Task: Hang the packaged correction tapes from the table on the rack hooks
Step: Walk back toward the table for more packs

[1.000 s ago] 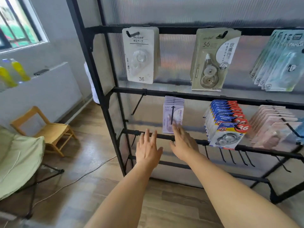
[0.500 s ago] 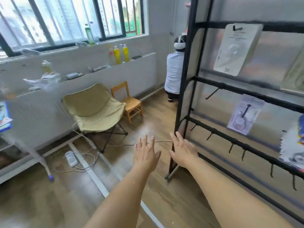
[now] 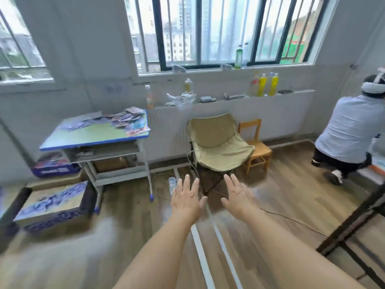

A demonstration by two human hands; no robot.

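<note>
1. Fingers of your left hand and right hand were straight and slightly spread, holding nothing, probably free for the next pickup.
2. Packaged correction tapes lay heaped on the table, well apart from your hands.
3. Only the rack frame's edge showed at right; no hooks visible.

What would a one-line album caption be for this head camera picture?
Both empty hands, left hand and right hand, reach open toward the table strewn with packaged correction tapes.
</note>
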